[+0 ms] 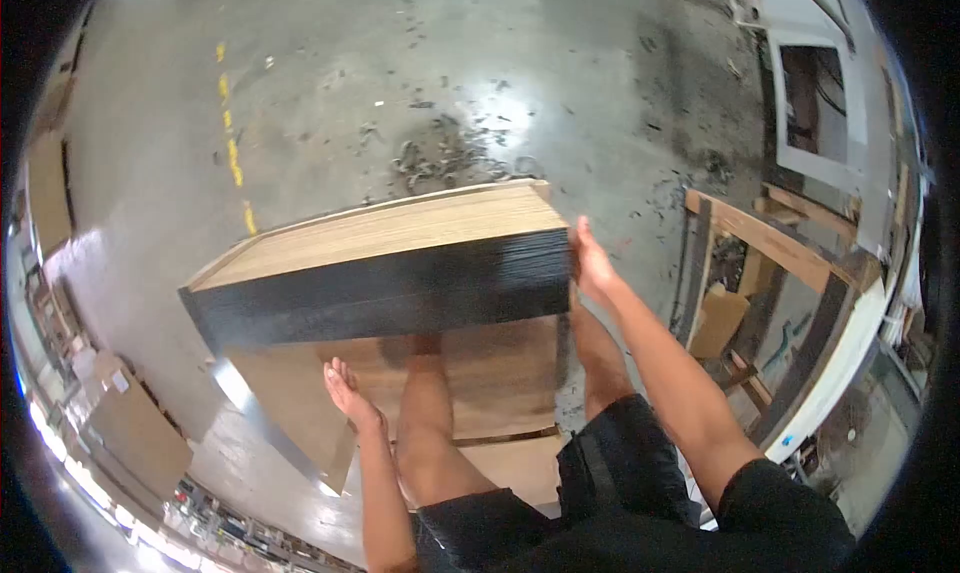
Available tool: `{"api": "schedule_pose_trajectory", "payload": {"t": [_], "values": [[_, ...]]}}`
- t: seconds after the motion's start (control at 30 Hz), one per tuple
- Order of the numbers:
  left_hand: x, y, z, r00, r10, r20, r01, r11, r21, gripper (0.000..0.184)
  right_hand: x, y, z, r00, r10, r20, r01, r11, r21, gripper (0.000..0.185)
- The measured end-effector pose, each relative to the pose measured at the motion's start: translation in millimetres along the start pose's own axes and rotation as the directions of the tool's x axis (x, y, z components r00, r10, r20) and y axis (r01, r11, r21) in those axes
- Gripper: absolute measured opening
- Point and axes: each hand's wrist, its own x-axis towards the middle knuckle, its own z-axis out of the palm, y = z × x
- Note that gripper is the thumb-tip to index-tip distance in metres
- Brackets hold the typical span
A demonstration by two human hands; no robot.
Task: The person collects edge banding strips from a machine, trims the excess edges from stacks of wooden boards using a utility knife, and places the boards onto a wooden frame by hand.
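Observation:
A wooden cabinet-like box stands in front of me, with a light wood-grain panel (400, 235) on top and a black panel (390, 291) along the side facing me. Below the black panel, a brown inner board (500, 378) shows between the side panels. My right hand (592, 263) lies against the box's right end, fingers stretched out and thumb side up. Over the lower left part of the box, my left hand (350, 395) is held with its fingers loosely extended and nothing in it. Whether the left hand touches the box, I cannot tell.
A wooden frame (770, 235) stands at the right, beside a pale machine (820, 93). Dark shavings (440, 158) litter the concrete floor (340, 33) past the box. A broken yellow line (234, 158) runs along the left. Cardboard (135, 428) stands at the lower left.

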Motion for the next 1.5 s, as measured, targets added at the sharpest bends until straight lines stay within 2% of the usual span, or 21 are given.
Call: {"api": "schedule_pose_trajectory", "payload": {"t": [0.03, 0.07, 0.1, 0.13, 0.17, 0.2, 0.3, 0.37, 0.43, 0.5, 0.57, 0.6, 0.67, 0.7, 0.77, 0.8, 0.93, 1.03, 1.1, 1.23, 1.5], "values": [[12.9, 7.2, -20.0, 0.997, 0.074, -0.014, -0.073, 0.996, 0.049, 0.073, 14.8, 14.2, -17.6, 0.996, 0.079, -0.039, -0.082, 0.993, -0.084, 0.101], [27.4, 23.5, -35.1, 0.993, 0.108, -0.042, -0.102, 0.988, 0.117, 0.07, 21.7, 23.5, -16.3, 0.994, 0.106, -0.011, -0.103, 0.98, 0.168, 0.087], [48.2, 33.7, -53.3, 0.984, 0.167, -0.055, -0.152, 0.965, 0.212, 0.07, 14.7, 22.5, -10.8, 1.0, 0.026, -0.012, -0.026, 0.999, 0.031, 0.09], [71.8, 44.3, -74.8, 0.972, 0.225, -0.071, -0.193, 0.932, 0.308, 0.07, 6.4, 21.2, -4.8, 0.999, 0.033, 0.007, -0.033, 0.997, 0.07, 0.092], [97.6, 55.0, -97.8, 0.957, 0.275, -0.088, -0.218, 0.887, 0.406, 0.07, 24.1, 38.0, -34.2, 0.995, -0.036, 0.089, 0.035, 0.999, 0.003, 0.091], [130.8, 60.8, -120.6, 0.931, 0.346, -0.118, -0.271, 0.869, 0.415, 0.07, 19.5, 35.9, -20.3, 0.998, 0.042, -0.049, -0.04, 0.998, 0.039, 0.095], [248.7, 65.0, -205.2, 0.839, 0.512, -0.184, -0.319, 0.737, 0.596, 0.076, 14.6, 36.9, -18.2, 0.993, 0.045, -0.11, -0.038, 0.998, 0.058, 0.089], [317.0, 76.2, -245.0, 0.828, 0.512, -0.229, -0.254, 0.707, 0.66, 0.082, 6.5, 34.1, -0.2, 0.979, 0.004, -0.204, -0.006, 1.0, -0.008, 0.09], [371.4, 89.2, -270.0, 0.877, 0.42, -0.234, -0.19, 0.75, 0.633, 0.088, 4.4, 32.8, -7.1, 0.962, -0.043, -0.268, 0.016, 0.995, -0.099, 0.087], [422.9, 93.5, -287.2, 0.915, 0.374, -0.155, -0.184, 0.725, 0.663, 0.089, 10.3, 35.6, -30.0, 0.969, -0.18, -0.169, 0.146, 0.97, -0.194, 0.086], [465.6, 88.0, -295.1, 0.966, 0.258, -0.02, -0.212, 0.833, 0.511, 0.09, 1.7, 34.9, -35.8, 0.988, -0.141, -0.065, 0.128, 0.976, -0.176, 0.095], [470.9, 90.6, -291.0, 0.972, 0.233, -0.012, -0.193, 0.833, 0.518, 0.089, -0.4, 35.6, -32.8, 0.992, -0.124, -0.014, 0.12, 0.979, -0.163, 0.099], [464.1, 102.9, -271.0, 0.983, 0.183, 0.011, -0.16, 0.83, 0.534, 0.087, -7.2, 43.0, -21.6, 0.961, -0.207, -0.185, 0.132, 0.928, -0.349, 0.101], [469.7, 97.1, -274.1, 0.98, 0.198, 0.005, -0.164, 0.795, 0.584, 0.084, -7.4, 45.6, -17.2, 0.931, -0.262, -0.255, 0.132, 0.891, -0.434, 0.102], [479.9, 90.1, -279.1, 0.971, 0.238, -0.006, -0.171, 0.715, 0.678, 0.079, -7.8, 45.4, -8.3, 0.938, -0.263, -0.226, 0.119, 0.856, -0.503, 0.104], [479.5, 85.8, -278.0, 0.945, 0.326, 0.001, -0.234, 0.676, 0.699, 0.07, -7.8, 45.4, -6.9, 0.942, -0.261, -0.21, 0.113, 0.838, -0.534, 0.105], [474.1, 87.8, -273.3, 0.947, 0.321, -0.019, -0.211, 0.665, 0.716, 0.068, -2.7, 45.1, -17.6, 0.946, -0.219, -0.24, 0.085, 0.881, -0.466, 0.103], [477.9, 88.0, -275.4, 0.97, 0.245, 0.006, -0.204, 0.796, 0.57, 0.076, -8.9, 45.8, -1.4, 0.904, -0.258, -0.34, 0.074, 0.88, -0.47, 0.102], [472.5, 87.2, -272.9, 0.974, 0.227, 0.015, -0.197, 0.809, 0.554, 0.081, -13.1, 45.9, 17.3, 0.879, -0.285, -0.383, 0.097, 0.892, -0.441, 0.103], [479.8, 83.6, -274.3, 0.992, 0.118, -0.04, -0.08, 0.846, 0.526, 0.088, -15.9, 50.4, 23.6, 0.872, -0.311, -0.377, 0.09, 0.861, -0.501, 0.102], [495.3, 75.9, -285.4, 0.995, 0.097, 0.029, -0.096, 0.812, 0.576, 0.095, -6.6, 49.9, 0.5, 0.892, -0.281, -0.354, 0.082, 0.871, -0.485, 0.101]]}}
